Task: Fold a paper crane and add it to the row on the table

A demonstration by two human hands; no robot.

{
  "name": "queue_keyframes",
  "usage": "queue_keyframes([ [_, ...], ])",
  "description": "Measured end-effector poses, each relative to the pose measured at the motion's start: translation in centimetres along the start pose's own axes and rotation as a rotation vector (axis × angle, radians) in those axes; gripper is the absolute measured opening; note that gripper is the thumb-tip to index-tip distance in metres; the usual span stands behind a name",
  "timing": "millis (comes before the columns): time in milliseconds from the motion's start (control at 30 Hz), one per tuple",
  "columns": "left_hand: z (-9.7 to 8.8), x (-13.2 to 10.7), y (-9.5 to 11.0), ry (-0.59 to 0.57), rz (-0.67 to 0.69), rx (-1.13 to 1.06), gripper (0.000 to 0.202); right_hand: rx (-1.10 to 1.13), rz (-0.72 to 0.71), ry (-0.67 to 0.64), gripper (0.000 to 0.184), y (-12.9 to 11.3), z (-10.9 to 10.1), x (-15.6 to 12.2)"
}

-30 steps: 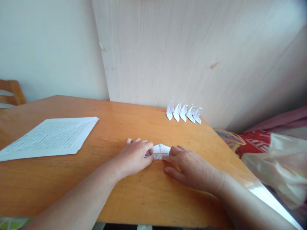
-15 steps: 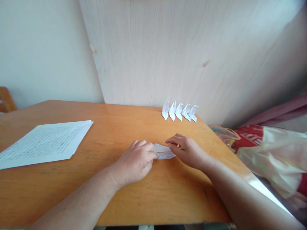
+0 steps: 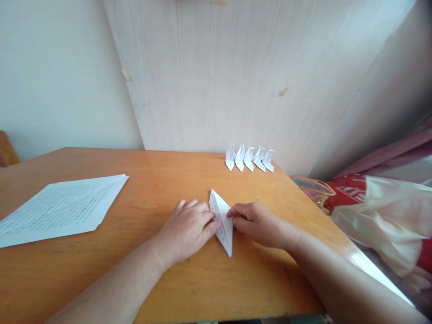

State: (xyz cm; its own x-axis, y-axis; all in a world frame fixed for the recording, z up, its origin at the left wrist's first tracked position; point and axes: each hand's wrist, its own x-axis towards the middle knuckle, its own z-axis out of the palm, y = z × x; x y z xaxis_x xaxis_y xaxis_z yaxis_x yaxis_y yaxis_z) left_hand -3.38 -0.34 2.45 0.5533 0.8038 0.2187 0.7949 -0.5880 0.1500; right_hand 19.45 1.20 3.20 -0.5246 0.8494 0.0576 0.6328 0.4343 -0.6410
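Wooden table [image 3: 162,175], printed sheets [image 3: 67,207], folded paper [image 3: 223,215], row of figures [image 3: 249,160]

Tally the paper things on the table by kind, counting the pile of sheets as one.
Small folded paper figures, in a row at the back: 5
Diamond-shaped folded paper, at the front: 1
Pile of printed sheets: 1
Total: 7

L hand [image 3: 191,230], R hand [image 3: 258,225], touching folded ppr [image 3: 226,227]
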Motion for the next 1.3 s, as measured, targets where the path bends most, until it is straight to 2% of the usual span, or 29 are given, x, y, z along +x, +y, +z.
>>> queue_keyframes([
  [100, 0.1, 0.0, -0.3, -0.001, -0.023, -0.027, 0.035, 0.22, -0.044, -0.215, 0.026, -0.9, 0.2, -0.6],
  [133, 0.2, 0.0, -0.5, -0.004, -0.022, -0.036, 0.032, 0.253, -0.054, -0.246, 0.026, -1.0, 0.2, -0.7],
  [200, 0.3, 0.0, -0.7, -0.013, -0.014, -0.054, 0.029, 0.233, -0.078, -0.188, 0.025, -0.9, 0.0, -0.6],
  [300, 0.4, 0.0, -1.0, -0.035, 0.007, -0.081, 0.031, 0.073, -0.145, 0.061, 0.025, 0.1, -0.4, 0.0],
  [367, 0.4, 0.1, -1.1, -0.045, 0.029, -0.096, 0.032, -0.077, -0.228, 0.16, 0.025, 0.9, -0.6, 0.5],
  [500, 0.2, 0.3, -1.4, -0.042, 0.069, -0.117, 0.03, -0.273, -0.361, 0.078, 0.024, 1.6, -0.4, 0.8],
  [633, 0.1, 0.3, -1.6, -0.029, 0.083, -0.107, 0.035, -0.346, -0.327, 0.004, 0.02, 1.0, 0.1, 0.6],
  [700, 0.0, 0.2, -1.4, -0.023, 0.073, -0.093, 0.037, -0.353, -0.308, 0.01, 0.02, 0.7, 0.3, 0.5],
  [900, -0.3, 0.1, 0.1, -0.01, 0.083, -0.065, 0.024, -0.341, -0.262, 0.013, 0.018, 0.4, 0.6, 0.4],
  [1033, -0.4, 0.0, 0.3, -0.031, 0.1, -0.088, 0.026, -0.32, -0.251, 0.008, 0.018, 0.5, 0.4, 0.1],
  [1133, -0.6, -0.1, 0.4, -0.027, 0.078, -0.104, 0.021, -0.298, -0.242, -0.008, 0.02, 0.5, 0.0, -0.1],
  [1300, -0.8, -0.2, 0.8, -0.008, 0.038, -0.082, 0.022, -0.282, -0.286, -0.03, 0.024, 0.4, -0.2, -0.1],
])
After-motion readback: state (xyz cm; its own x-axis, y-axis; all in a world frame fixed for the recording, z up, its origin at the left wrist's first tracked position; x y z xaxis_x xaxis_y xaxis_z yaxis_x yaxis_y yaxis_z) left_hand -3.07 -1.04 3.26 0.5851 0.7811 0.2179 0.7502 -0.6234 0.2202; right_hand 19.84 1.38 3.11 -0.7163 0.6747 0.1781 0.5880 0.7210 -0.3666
